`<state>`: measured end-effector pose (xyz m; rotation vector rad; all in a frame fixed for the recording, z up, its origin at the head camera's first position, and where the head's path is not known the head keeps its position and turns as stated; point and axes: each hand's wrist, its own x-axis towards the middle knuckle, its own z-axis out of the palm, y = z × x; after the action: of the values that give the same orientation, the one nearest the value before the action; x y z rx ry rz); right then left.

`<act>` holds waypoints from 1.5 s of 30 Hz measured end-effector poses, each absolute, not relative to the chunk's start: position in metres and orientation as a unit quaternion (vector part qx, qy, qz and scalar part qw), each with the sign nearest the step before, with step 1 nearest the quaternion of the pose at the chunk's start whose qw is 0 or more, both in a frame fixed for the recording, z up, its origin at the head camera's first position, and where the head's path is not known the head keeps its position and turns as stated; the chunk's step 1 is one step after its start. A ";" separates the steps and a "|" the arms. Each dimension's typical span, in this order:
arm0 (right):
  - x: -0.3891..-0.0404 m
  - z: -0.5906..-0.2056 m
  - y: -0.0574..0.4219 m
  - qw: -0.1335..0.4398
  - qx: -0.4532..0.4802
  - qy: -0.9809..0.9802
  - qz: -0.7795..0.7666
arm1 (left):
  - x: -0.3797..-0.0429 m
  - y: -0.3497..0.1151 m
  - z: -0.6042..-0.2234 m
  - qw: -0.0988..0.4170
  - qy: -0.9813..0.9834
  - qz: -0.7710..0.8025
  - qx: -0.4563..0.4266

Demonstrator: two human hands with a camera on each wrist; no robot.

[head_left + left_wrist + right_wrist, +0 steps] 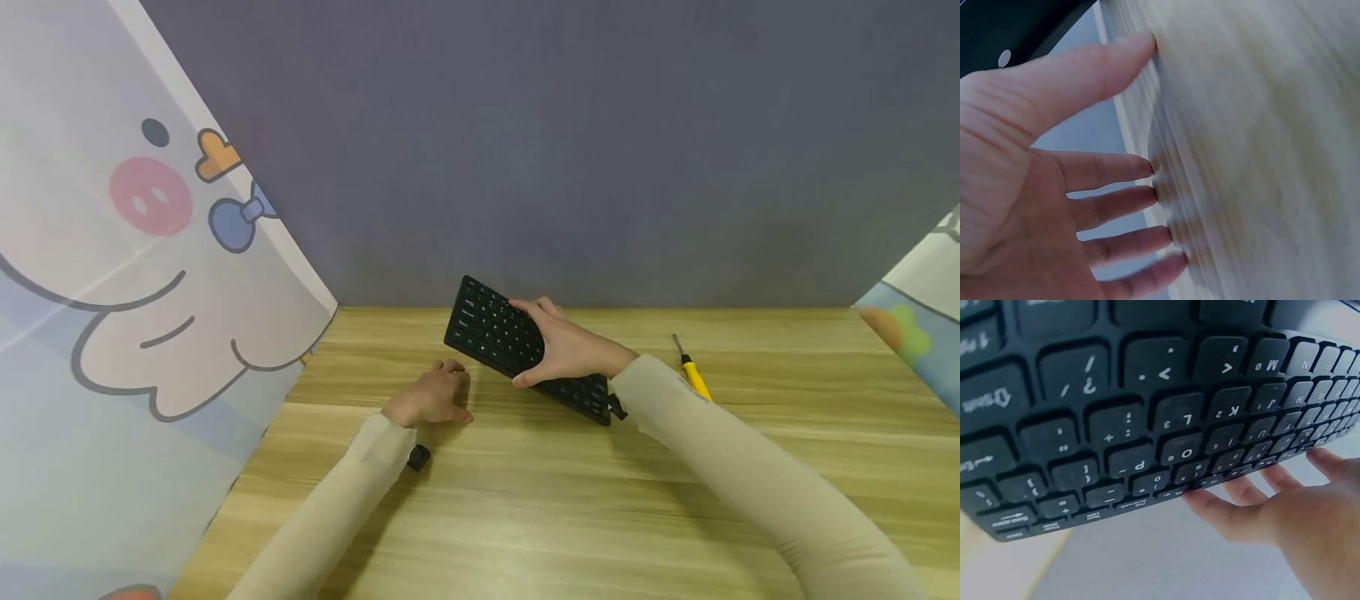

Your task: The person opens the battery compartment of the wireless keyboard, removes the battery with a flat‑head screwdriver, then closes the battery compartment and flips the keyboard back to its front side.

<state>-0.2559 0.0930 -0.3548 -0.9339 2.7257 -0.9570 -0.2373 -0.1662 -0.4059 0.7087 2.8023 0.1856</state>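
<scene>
My right hand (566,346) grips a black keyboard (486,323) across its middle, thumb at the near long edge and fingers over the far one. The keyboard is tilted and raised over the table, its keys toward me and its left end higher. In the right wrist view the fingertips (1200,499) curl at the keyboard's edge beside the top row of keys. My left hand (431,393) is left of the keyboard and low over the wood, holding nothing. Its fingers (1116,206) are spread and nearly straight, with the tips close to the table surface in the left wrist view.
A screwdriver (697,380) with a yellow handle lies on the wooden table (525,508) to the right, behind my right forearm. A grey wall (562,150) rises at the table's back edge. Cartoon-printed sheets (247,308) hang at the left and right sides.
</scene>
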 end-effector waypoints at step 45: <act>-0.259 -0.360 0.078 -0.059 -0.305 0.821 -0.479 | -0.250 -0.143 -0.396 0.101 0.918 0.234 0.305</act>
<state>-0.2585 0.0781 -0.3605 -0.9969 2.6809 -1.5625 -0.2498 -0.1429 -0.3959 0.9003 2.7107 0.6906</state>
